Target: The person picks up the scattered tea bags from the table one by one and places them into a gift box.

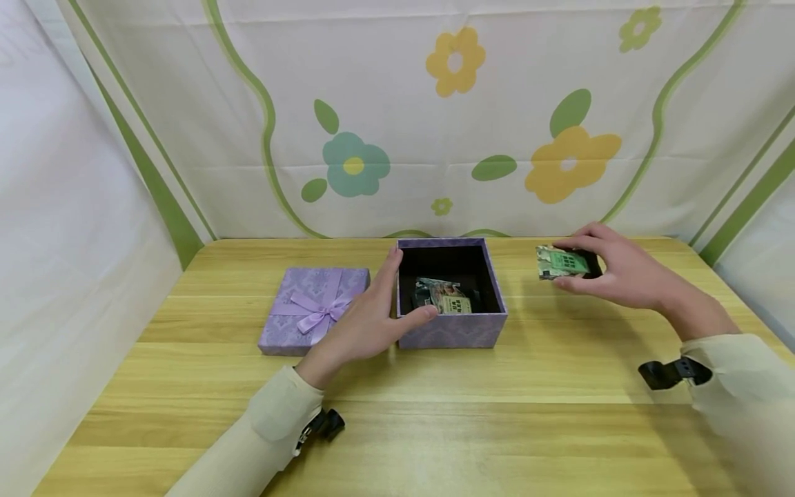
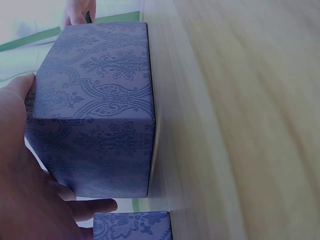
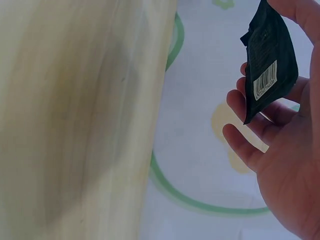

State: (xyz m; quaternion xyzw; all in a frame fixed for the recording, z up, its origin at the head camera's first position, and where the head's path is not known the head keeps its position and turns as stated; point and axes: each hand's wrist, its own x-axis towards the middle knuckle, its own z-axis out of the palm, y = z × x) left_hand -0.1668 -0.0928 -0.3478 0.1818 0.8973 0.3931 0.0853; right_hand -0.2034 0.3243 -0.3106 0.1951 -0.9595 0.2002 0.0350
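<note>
A lidless purple patterned box [image 1: 452, 331] stands on the table, its dark inside holding a small packet [image 1: 455, 304] with a pale label. My left hand [image 1: 366, 310] rests against the left side of this box, fingers fairly straight, thumb over the front rim. In the left wrist view the thumb touches one corner of the box [image 2: 95, 75]. To the right, above the table, my right hand [image 1: 627, 270] pinches a small packet [image 1: 562, 262] with a green label between thumb and fingers. The packet's dark back [image 3: 272, 65] with a barcode shows in the right wrist view.
A purple lid [image 1: 298, 290] with a ribbon bow lies left of the box, partly behind my left hand. The wooden table [image 1: 435, 428] meets a white flowered cloth [image 1: 404, 90] at the back, and white cloth also hangs at both sides.
</note>
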